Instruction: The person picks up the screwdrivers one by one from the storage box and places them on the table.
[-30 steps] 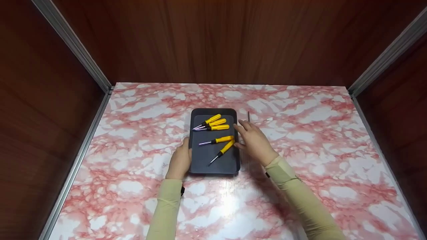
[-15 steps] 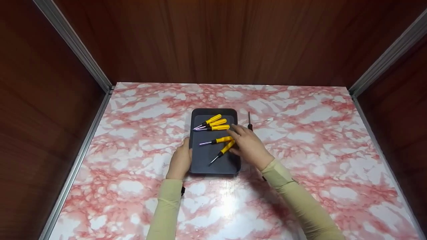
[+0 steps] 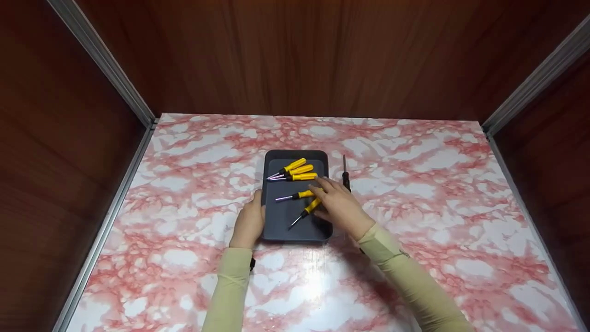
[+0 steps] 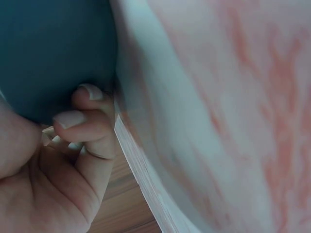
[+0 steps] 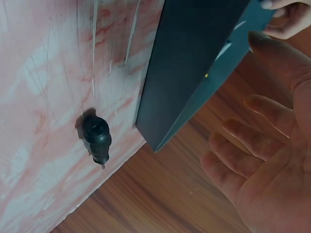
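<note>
Prob. best: L hand [image 3: 248, 223] braces the dark grey rectangular tray [image 3: 279, 221] while R hand [image 3: 343, 207] takes one of the 2 nearer yellow-handled metal screwdrivers [image 3: 304, 194] by the handle, w/o nudging its neighbour. Tray's on the red-and-white marbled table [image 3: 415, 207]; 3 matching yellow-handled screwdrivers [image 3: 300, 170] lie bunched at its far end. L fingers curl against tray's L side, gripping it. R fingers spread, loosely bent, over tray's R rim; no grip visible, can't tell if tips touch handles. Black-handled screwdriver [image 3: 346, 180] just R of tray, partly hidden.
</note>
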Demonstrator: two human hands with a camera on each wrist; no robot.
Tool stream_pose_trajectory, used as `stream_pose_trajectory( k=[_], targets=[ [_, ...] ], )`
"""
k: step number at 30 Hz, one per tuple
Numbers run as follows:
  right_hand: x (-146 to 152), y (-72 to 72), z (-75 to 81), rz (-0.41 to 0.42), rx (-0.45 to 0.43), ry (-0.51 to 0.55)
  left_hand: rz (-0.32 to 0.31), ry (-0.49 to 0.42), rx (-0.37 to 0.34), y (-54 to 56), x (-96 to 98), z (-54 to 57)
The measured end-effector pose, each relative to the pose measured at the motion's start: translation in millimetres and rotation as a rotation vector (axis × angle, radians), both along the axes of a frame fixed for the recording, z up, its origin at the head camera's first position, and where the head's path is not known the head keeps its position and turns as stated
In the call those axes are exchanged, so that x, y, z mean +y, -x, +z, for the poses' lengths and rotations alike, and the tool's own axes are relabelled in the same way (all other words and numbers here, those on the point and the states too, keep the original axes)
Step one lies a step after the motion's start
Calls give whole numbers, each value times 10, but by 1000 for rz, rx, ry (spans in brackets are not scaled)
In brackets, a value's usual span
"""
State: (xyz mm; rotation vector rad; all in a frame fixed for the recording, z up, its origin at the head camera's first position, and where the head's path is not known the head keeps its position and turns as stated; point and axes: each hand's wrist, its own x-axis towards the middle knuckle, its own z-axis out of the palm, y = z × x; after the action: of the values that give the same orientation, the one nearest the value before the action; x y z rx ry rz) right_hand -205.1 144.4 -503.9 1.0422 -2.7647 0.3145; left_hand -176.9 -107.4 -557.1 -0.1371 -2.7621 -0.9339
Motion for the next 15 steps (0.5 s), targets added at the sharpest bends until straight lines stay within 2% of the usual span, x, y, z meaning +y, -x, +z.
stream_pose_trajectory(
  k=[15],
  targets=[
    [-64,-11,-88,44,-13,-92,-1,-28,-20,12,-4,-3]
  ],
)
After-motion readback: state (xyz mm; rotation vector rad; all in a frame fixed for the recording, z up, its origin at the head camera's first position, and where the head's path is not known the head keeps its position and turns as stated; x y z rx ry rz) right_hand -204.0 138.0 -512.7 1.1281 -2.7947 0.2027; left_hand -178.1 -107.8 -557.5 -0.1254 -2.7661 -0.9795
